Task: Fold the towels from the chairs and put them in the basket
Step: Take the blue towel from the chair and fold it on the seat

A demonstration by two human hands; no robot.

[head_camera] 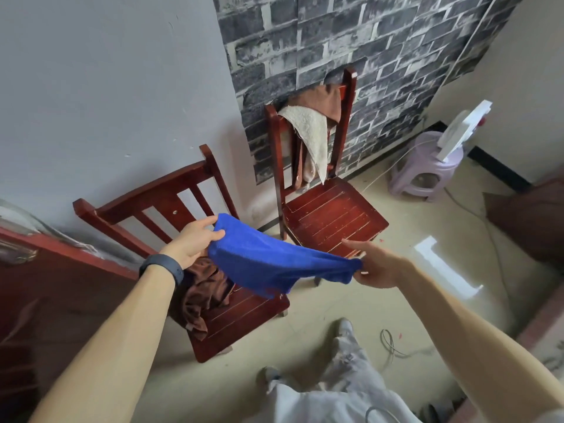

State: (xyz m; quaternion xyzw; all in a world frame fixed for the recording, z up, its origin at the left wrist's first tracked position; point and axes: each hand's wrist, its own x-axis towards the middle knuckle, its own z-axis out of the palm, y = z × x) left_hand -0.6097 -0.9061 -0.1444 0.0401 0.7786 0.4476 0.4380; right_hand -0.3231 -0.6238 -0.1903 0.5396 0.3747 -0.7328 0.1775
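Here both hands, left hand (192, 239) and right hand (377, 265), pinch the blue towel (274, 257) (sagging).

A lilac plastic stool (427, 169) carries a white fan (464, 129).

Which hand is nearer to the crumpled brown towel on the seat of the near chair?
Left. The left hand is right over the crumpled brown towel, pinching one end of the blue towel. The right hand pinches the other end, well to its right.
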